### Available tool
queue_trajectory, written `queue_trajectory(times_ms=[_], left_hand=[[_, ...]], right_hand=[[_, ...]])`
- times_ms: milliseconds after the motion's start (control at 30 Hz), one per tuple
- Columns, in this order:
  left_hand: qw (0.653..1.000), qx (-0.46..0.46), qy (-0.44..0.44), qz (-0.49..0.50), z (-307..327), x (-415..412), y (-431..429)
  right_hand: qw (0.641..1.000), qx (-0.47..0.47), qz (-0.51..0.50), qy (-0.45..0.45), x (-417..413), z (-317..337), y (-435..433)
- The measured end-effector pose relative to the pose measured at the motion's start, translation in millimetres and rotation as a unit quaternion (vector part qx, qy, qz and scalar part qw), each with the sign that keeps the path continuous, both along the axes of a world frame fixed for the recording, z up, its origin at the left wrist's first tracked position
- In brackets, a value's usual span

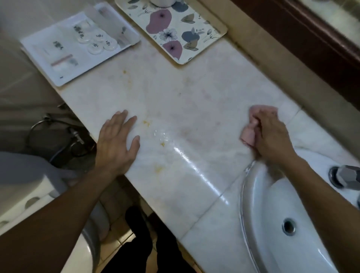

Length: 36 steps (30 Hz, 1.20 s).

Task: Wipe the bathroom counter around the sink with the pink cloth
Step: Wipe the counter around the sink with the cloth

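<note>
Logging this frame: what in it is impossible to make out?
All in the head view:
The pink cloth is partly covered by the right hand; its fold is unknown.
The faucet is cut off by the right edge.
The white object on the floral tray is cut off by the top edge.
Print on the packets in the white tray is too blurred to read.

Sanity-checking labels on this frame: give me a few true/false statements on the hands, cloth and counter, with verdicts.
1. The right hand grips the cloth. True.
2. The left hand holds a sponge. False: it lies flat on the counter, holding nothing.
3. The cloth is down in the sink. False: it is on the counter, beside the sink.
4. Yellow stains show on the counter near the left hand. True.
</note>
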<state>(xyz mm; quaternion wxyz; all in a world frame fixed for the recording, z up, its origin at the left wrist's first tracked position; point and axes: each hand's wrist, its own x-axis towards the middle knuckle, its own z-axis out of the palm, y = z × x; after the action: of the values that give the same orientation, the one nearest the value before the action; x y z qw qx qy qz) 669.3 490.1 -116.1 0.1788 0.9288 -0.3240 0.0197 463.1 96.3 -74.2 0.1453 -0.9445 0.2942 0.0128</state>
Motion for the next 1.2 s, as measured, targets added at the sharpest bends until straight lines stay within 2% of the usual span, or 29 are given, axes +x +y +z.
queue_trajectory(times_ms=[33, 100, 200, 300, 400, 467, 567, 667, 733, 800, 900, 1000, 1100, 1200], left_hand=[[1.0, -0.002, 0.003, 0.003, 0.5, 0.4, 0.0], [1.0, -0.006, 0.008, 0.005, 0.6, 0.7, -0.1], [1.0, -0.008, 0.007, 0.003, 0.3, -1.0, 0.1], [1.0, -0.012, 0.009, -0.004, -0.9, 0.5, 2.1], [1.0, -0.02, 0.018, -0.006, -3.3, 2.2, 3.5], [1.0, -0.016, 0.017, -0.005, -3.9, 1.7, 3.6], [1.0, 0.007, 0.022, -0.004, -2.7, 1.7, 3.4], [0.999, 0.002, 0.045, -0.012, 1.2, 2.1, 3.4], [0.994, -0.045, 0.096, -0.016, 7.8, 4.7, 5.8], [0.984, -0.097, 0.147, 0.003, 16.4, 16.9, 17.0], [0.985, -0.086, 0.14, 0.058, 22.4, 52.7, 53.1], [0.99, -0.021, 0.122, 0.061, 16.3, 91.3, 90.9], [0.992, 0.037, 0.119, 0.022, 2.8, 109.9, 108.0], [0.991, 0.034, 0.126, 0.012, -3.7, 109.7, 108.3]], right_hand=[[0.999, -0.011, -0.029, -0.017, 19.6, -3.1, -4.3], [0.998, -0.039, -0.026, -0.047, 60.7, -17.4, 15.1], [0.995, -0.025, 0.073, -0.062, 92.2, -29.8, 109.7], [0.975, 0.016, 0.223, -0.018, 51.4, -18.2, 199.7], [0.941, 0.004, 0.337, 0.007, -9.9, -17.6, 195.3], [0.948, -0.024, 0.317, 0.006, -10.7, -20.4, 162.4], [0.986, -0.03, 0.163, 0.01, 47.3, -20.2, 144.3], [0.999, -0.004, 0.046, 0.009, 117.2, -23.8, 174.1], [0.998, 0.006, 0.06, 0.009, 133.6, -22.0, 211.0], [0.988, 0.01, 0.153, 0.009, 114.1, -16.1, 246.3], [0.968, 0.013, 0.248, 0.022, 64.5, -12.7, 257.5], [0.982, -0.004, 0.182, 0.04, 69.9, -14.2, 226.1], [0.996, 0.009, 0.084, 0.027, 140.2, -20.1, 206.5], [0.999, 0.013, 0.039, 0.022, 213.7, -26.6, 221.6]])
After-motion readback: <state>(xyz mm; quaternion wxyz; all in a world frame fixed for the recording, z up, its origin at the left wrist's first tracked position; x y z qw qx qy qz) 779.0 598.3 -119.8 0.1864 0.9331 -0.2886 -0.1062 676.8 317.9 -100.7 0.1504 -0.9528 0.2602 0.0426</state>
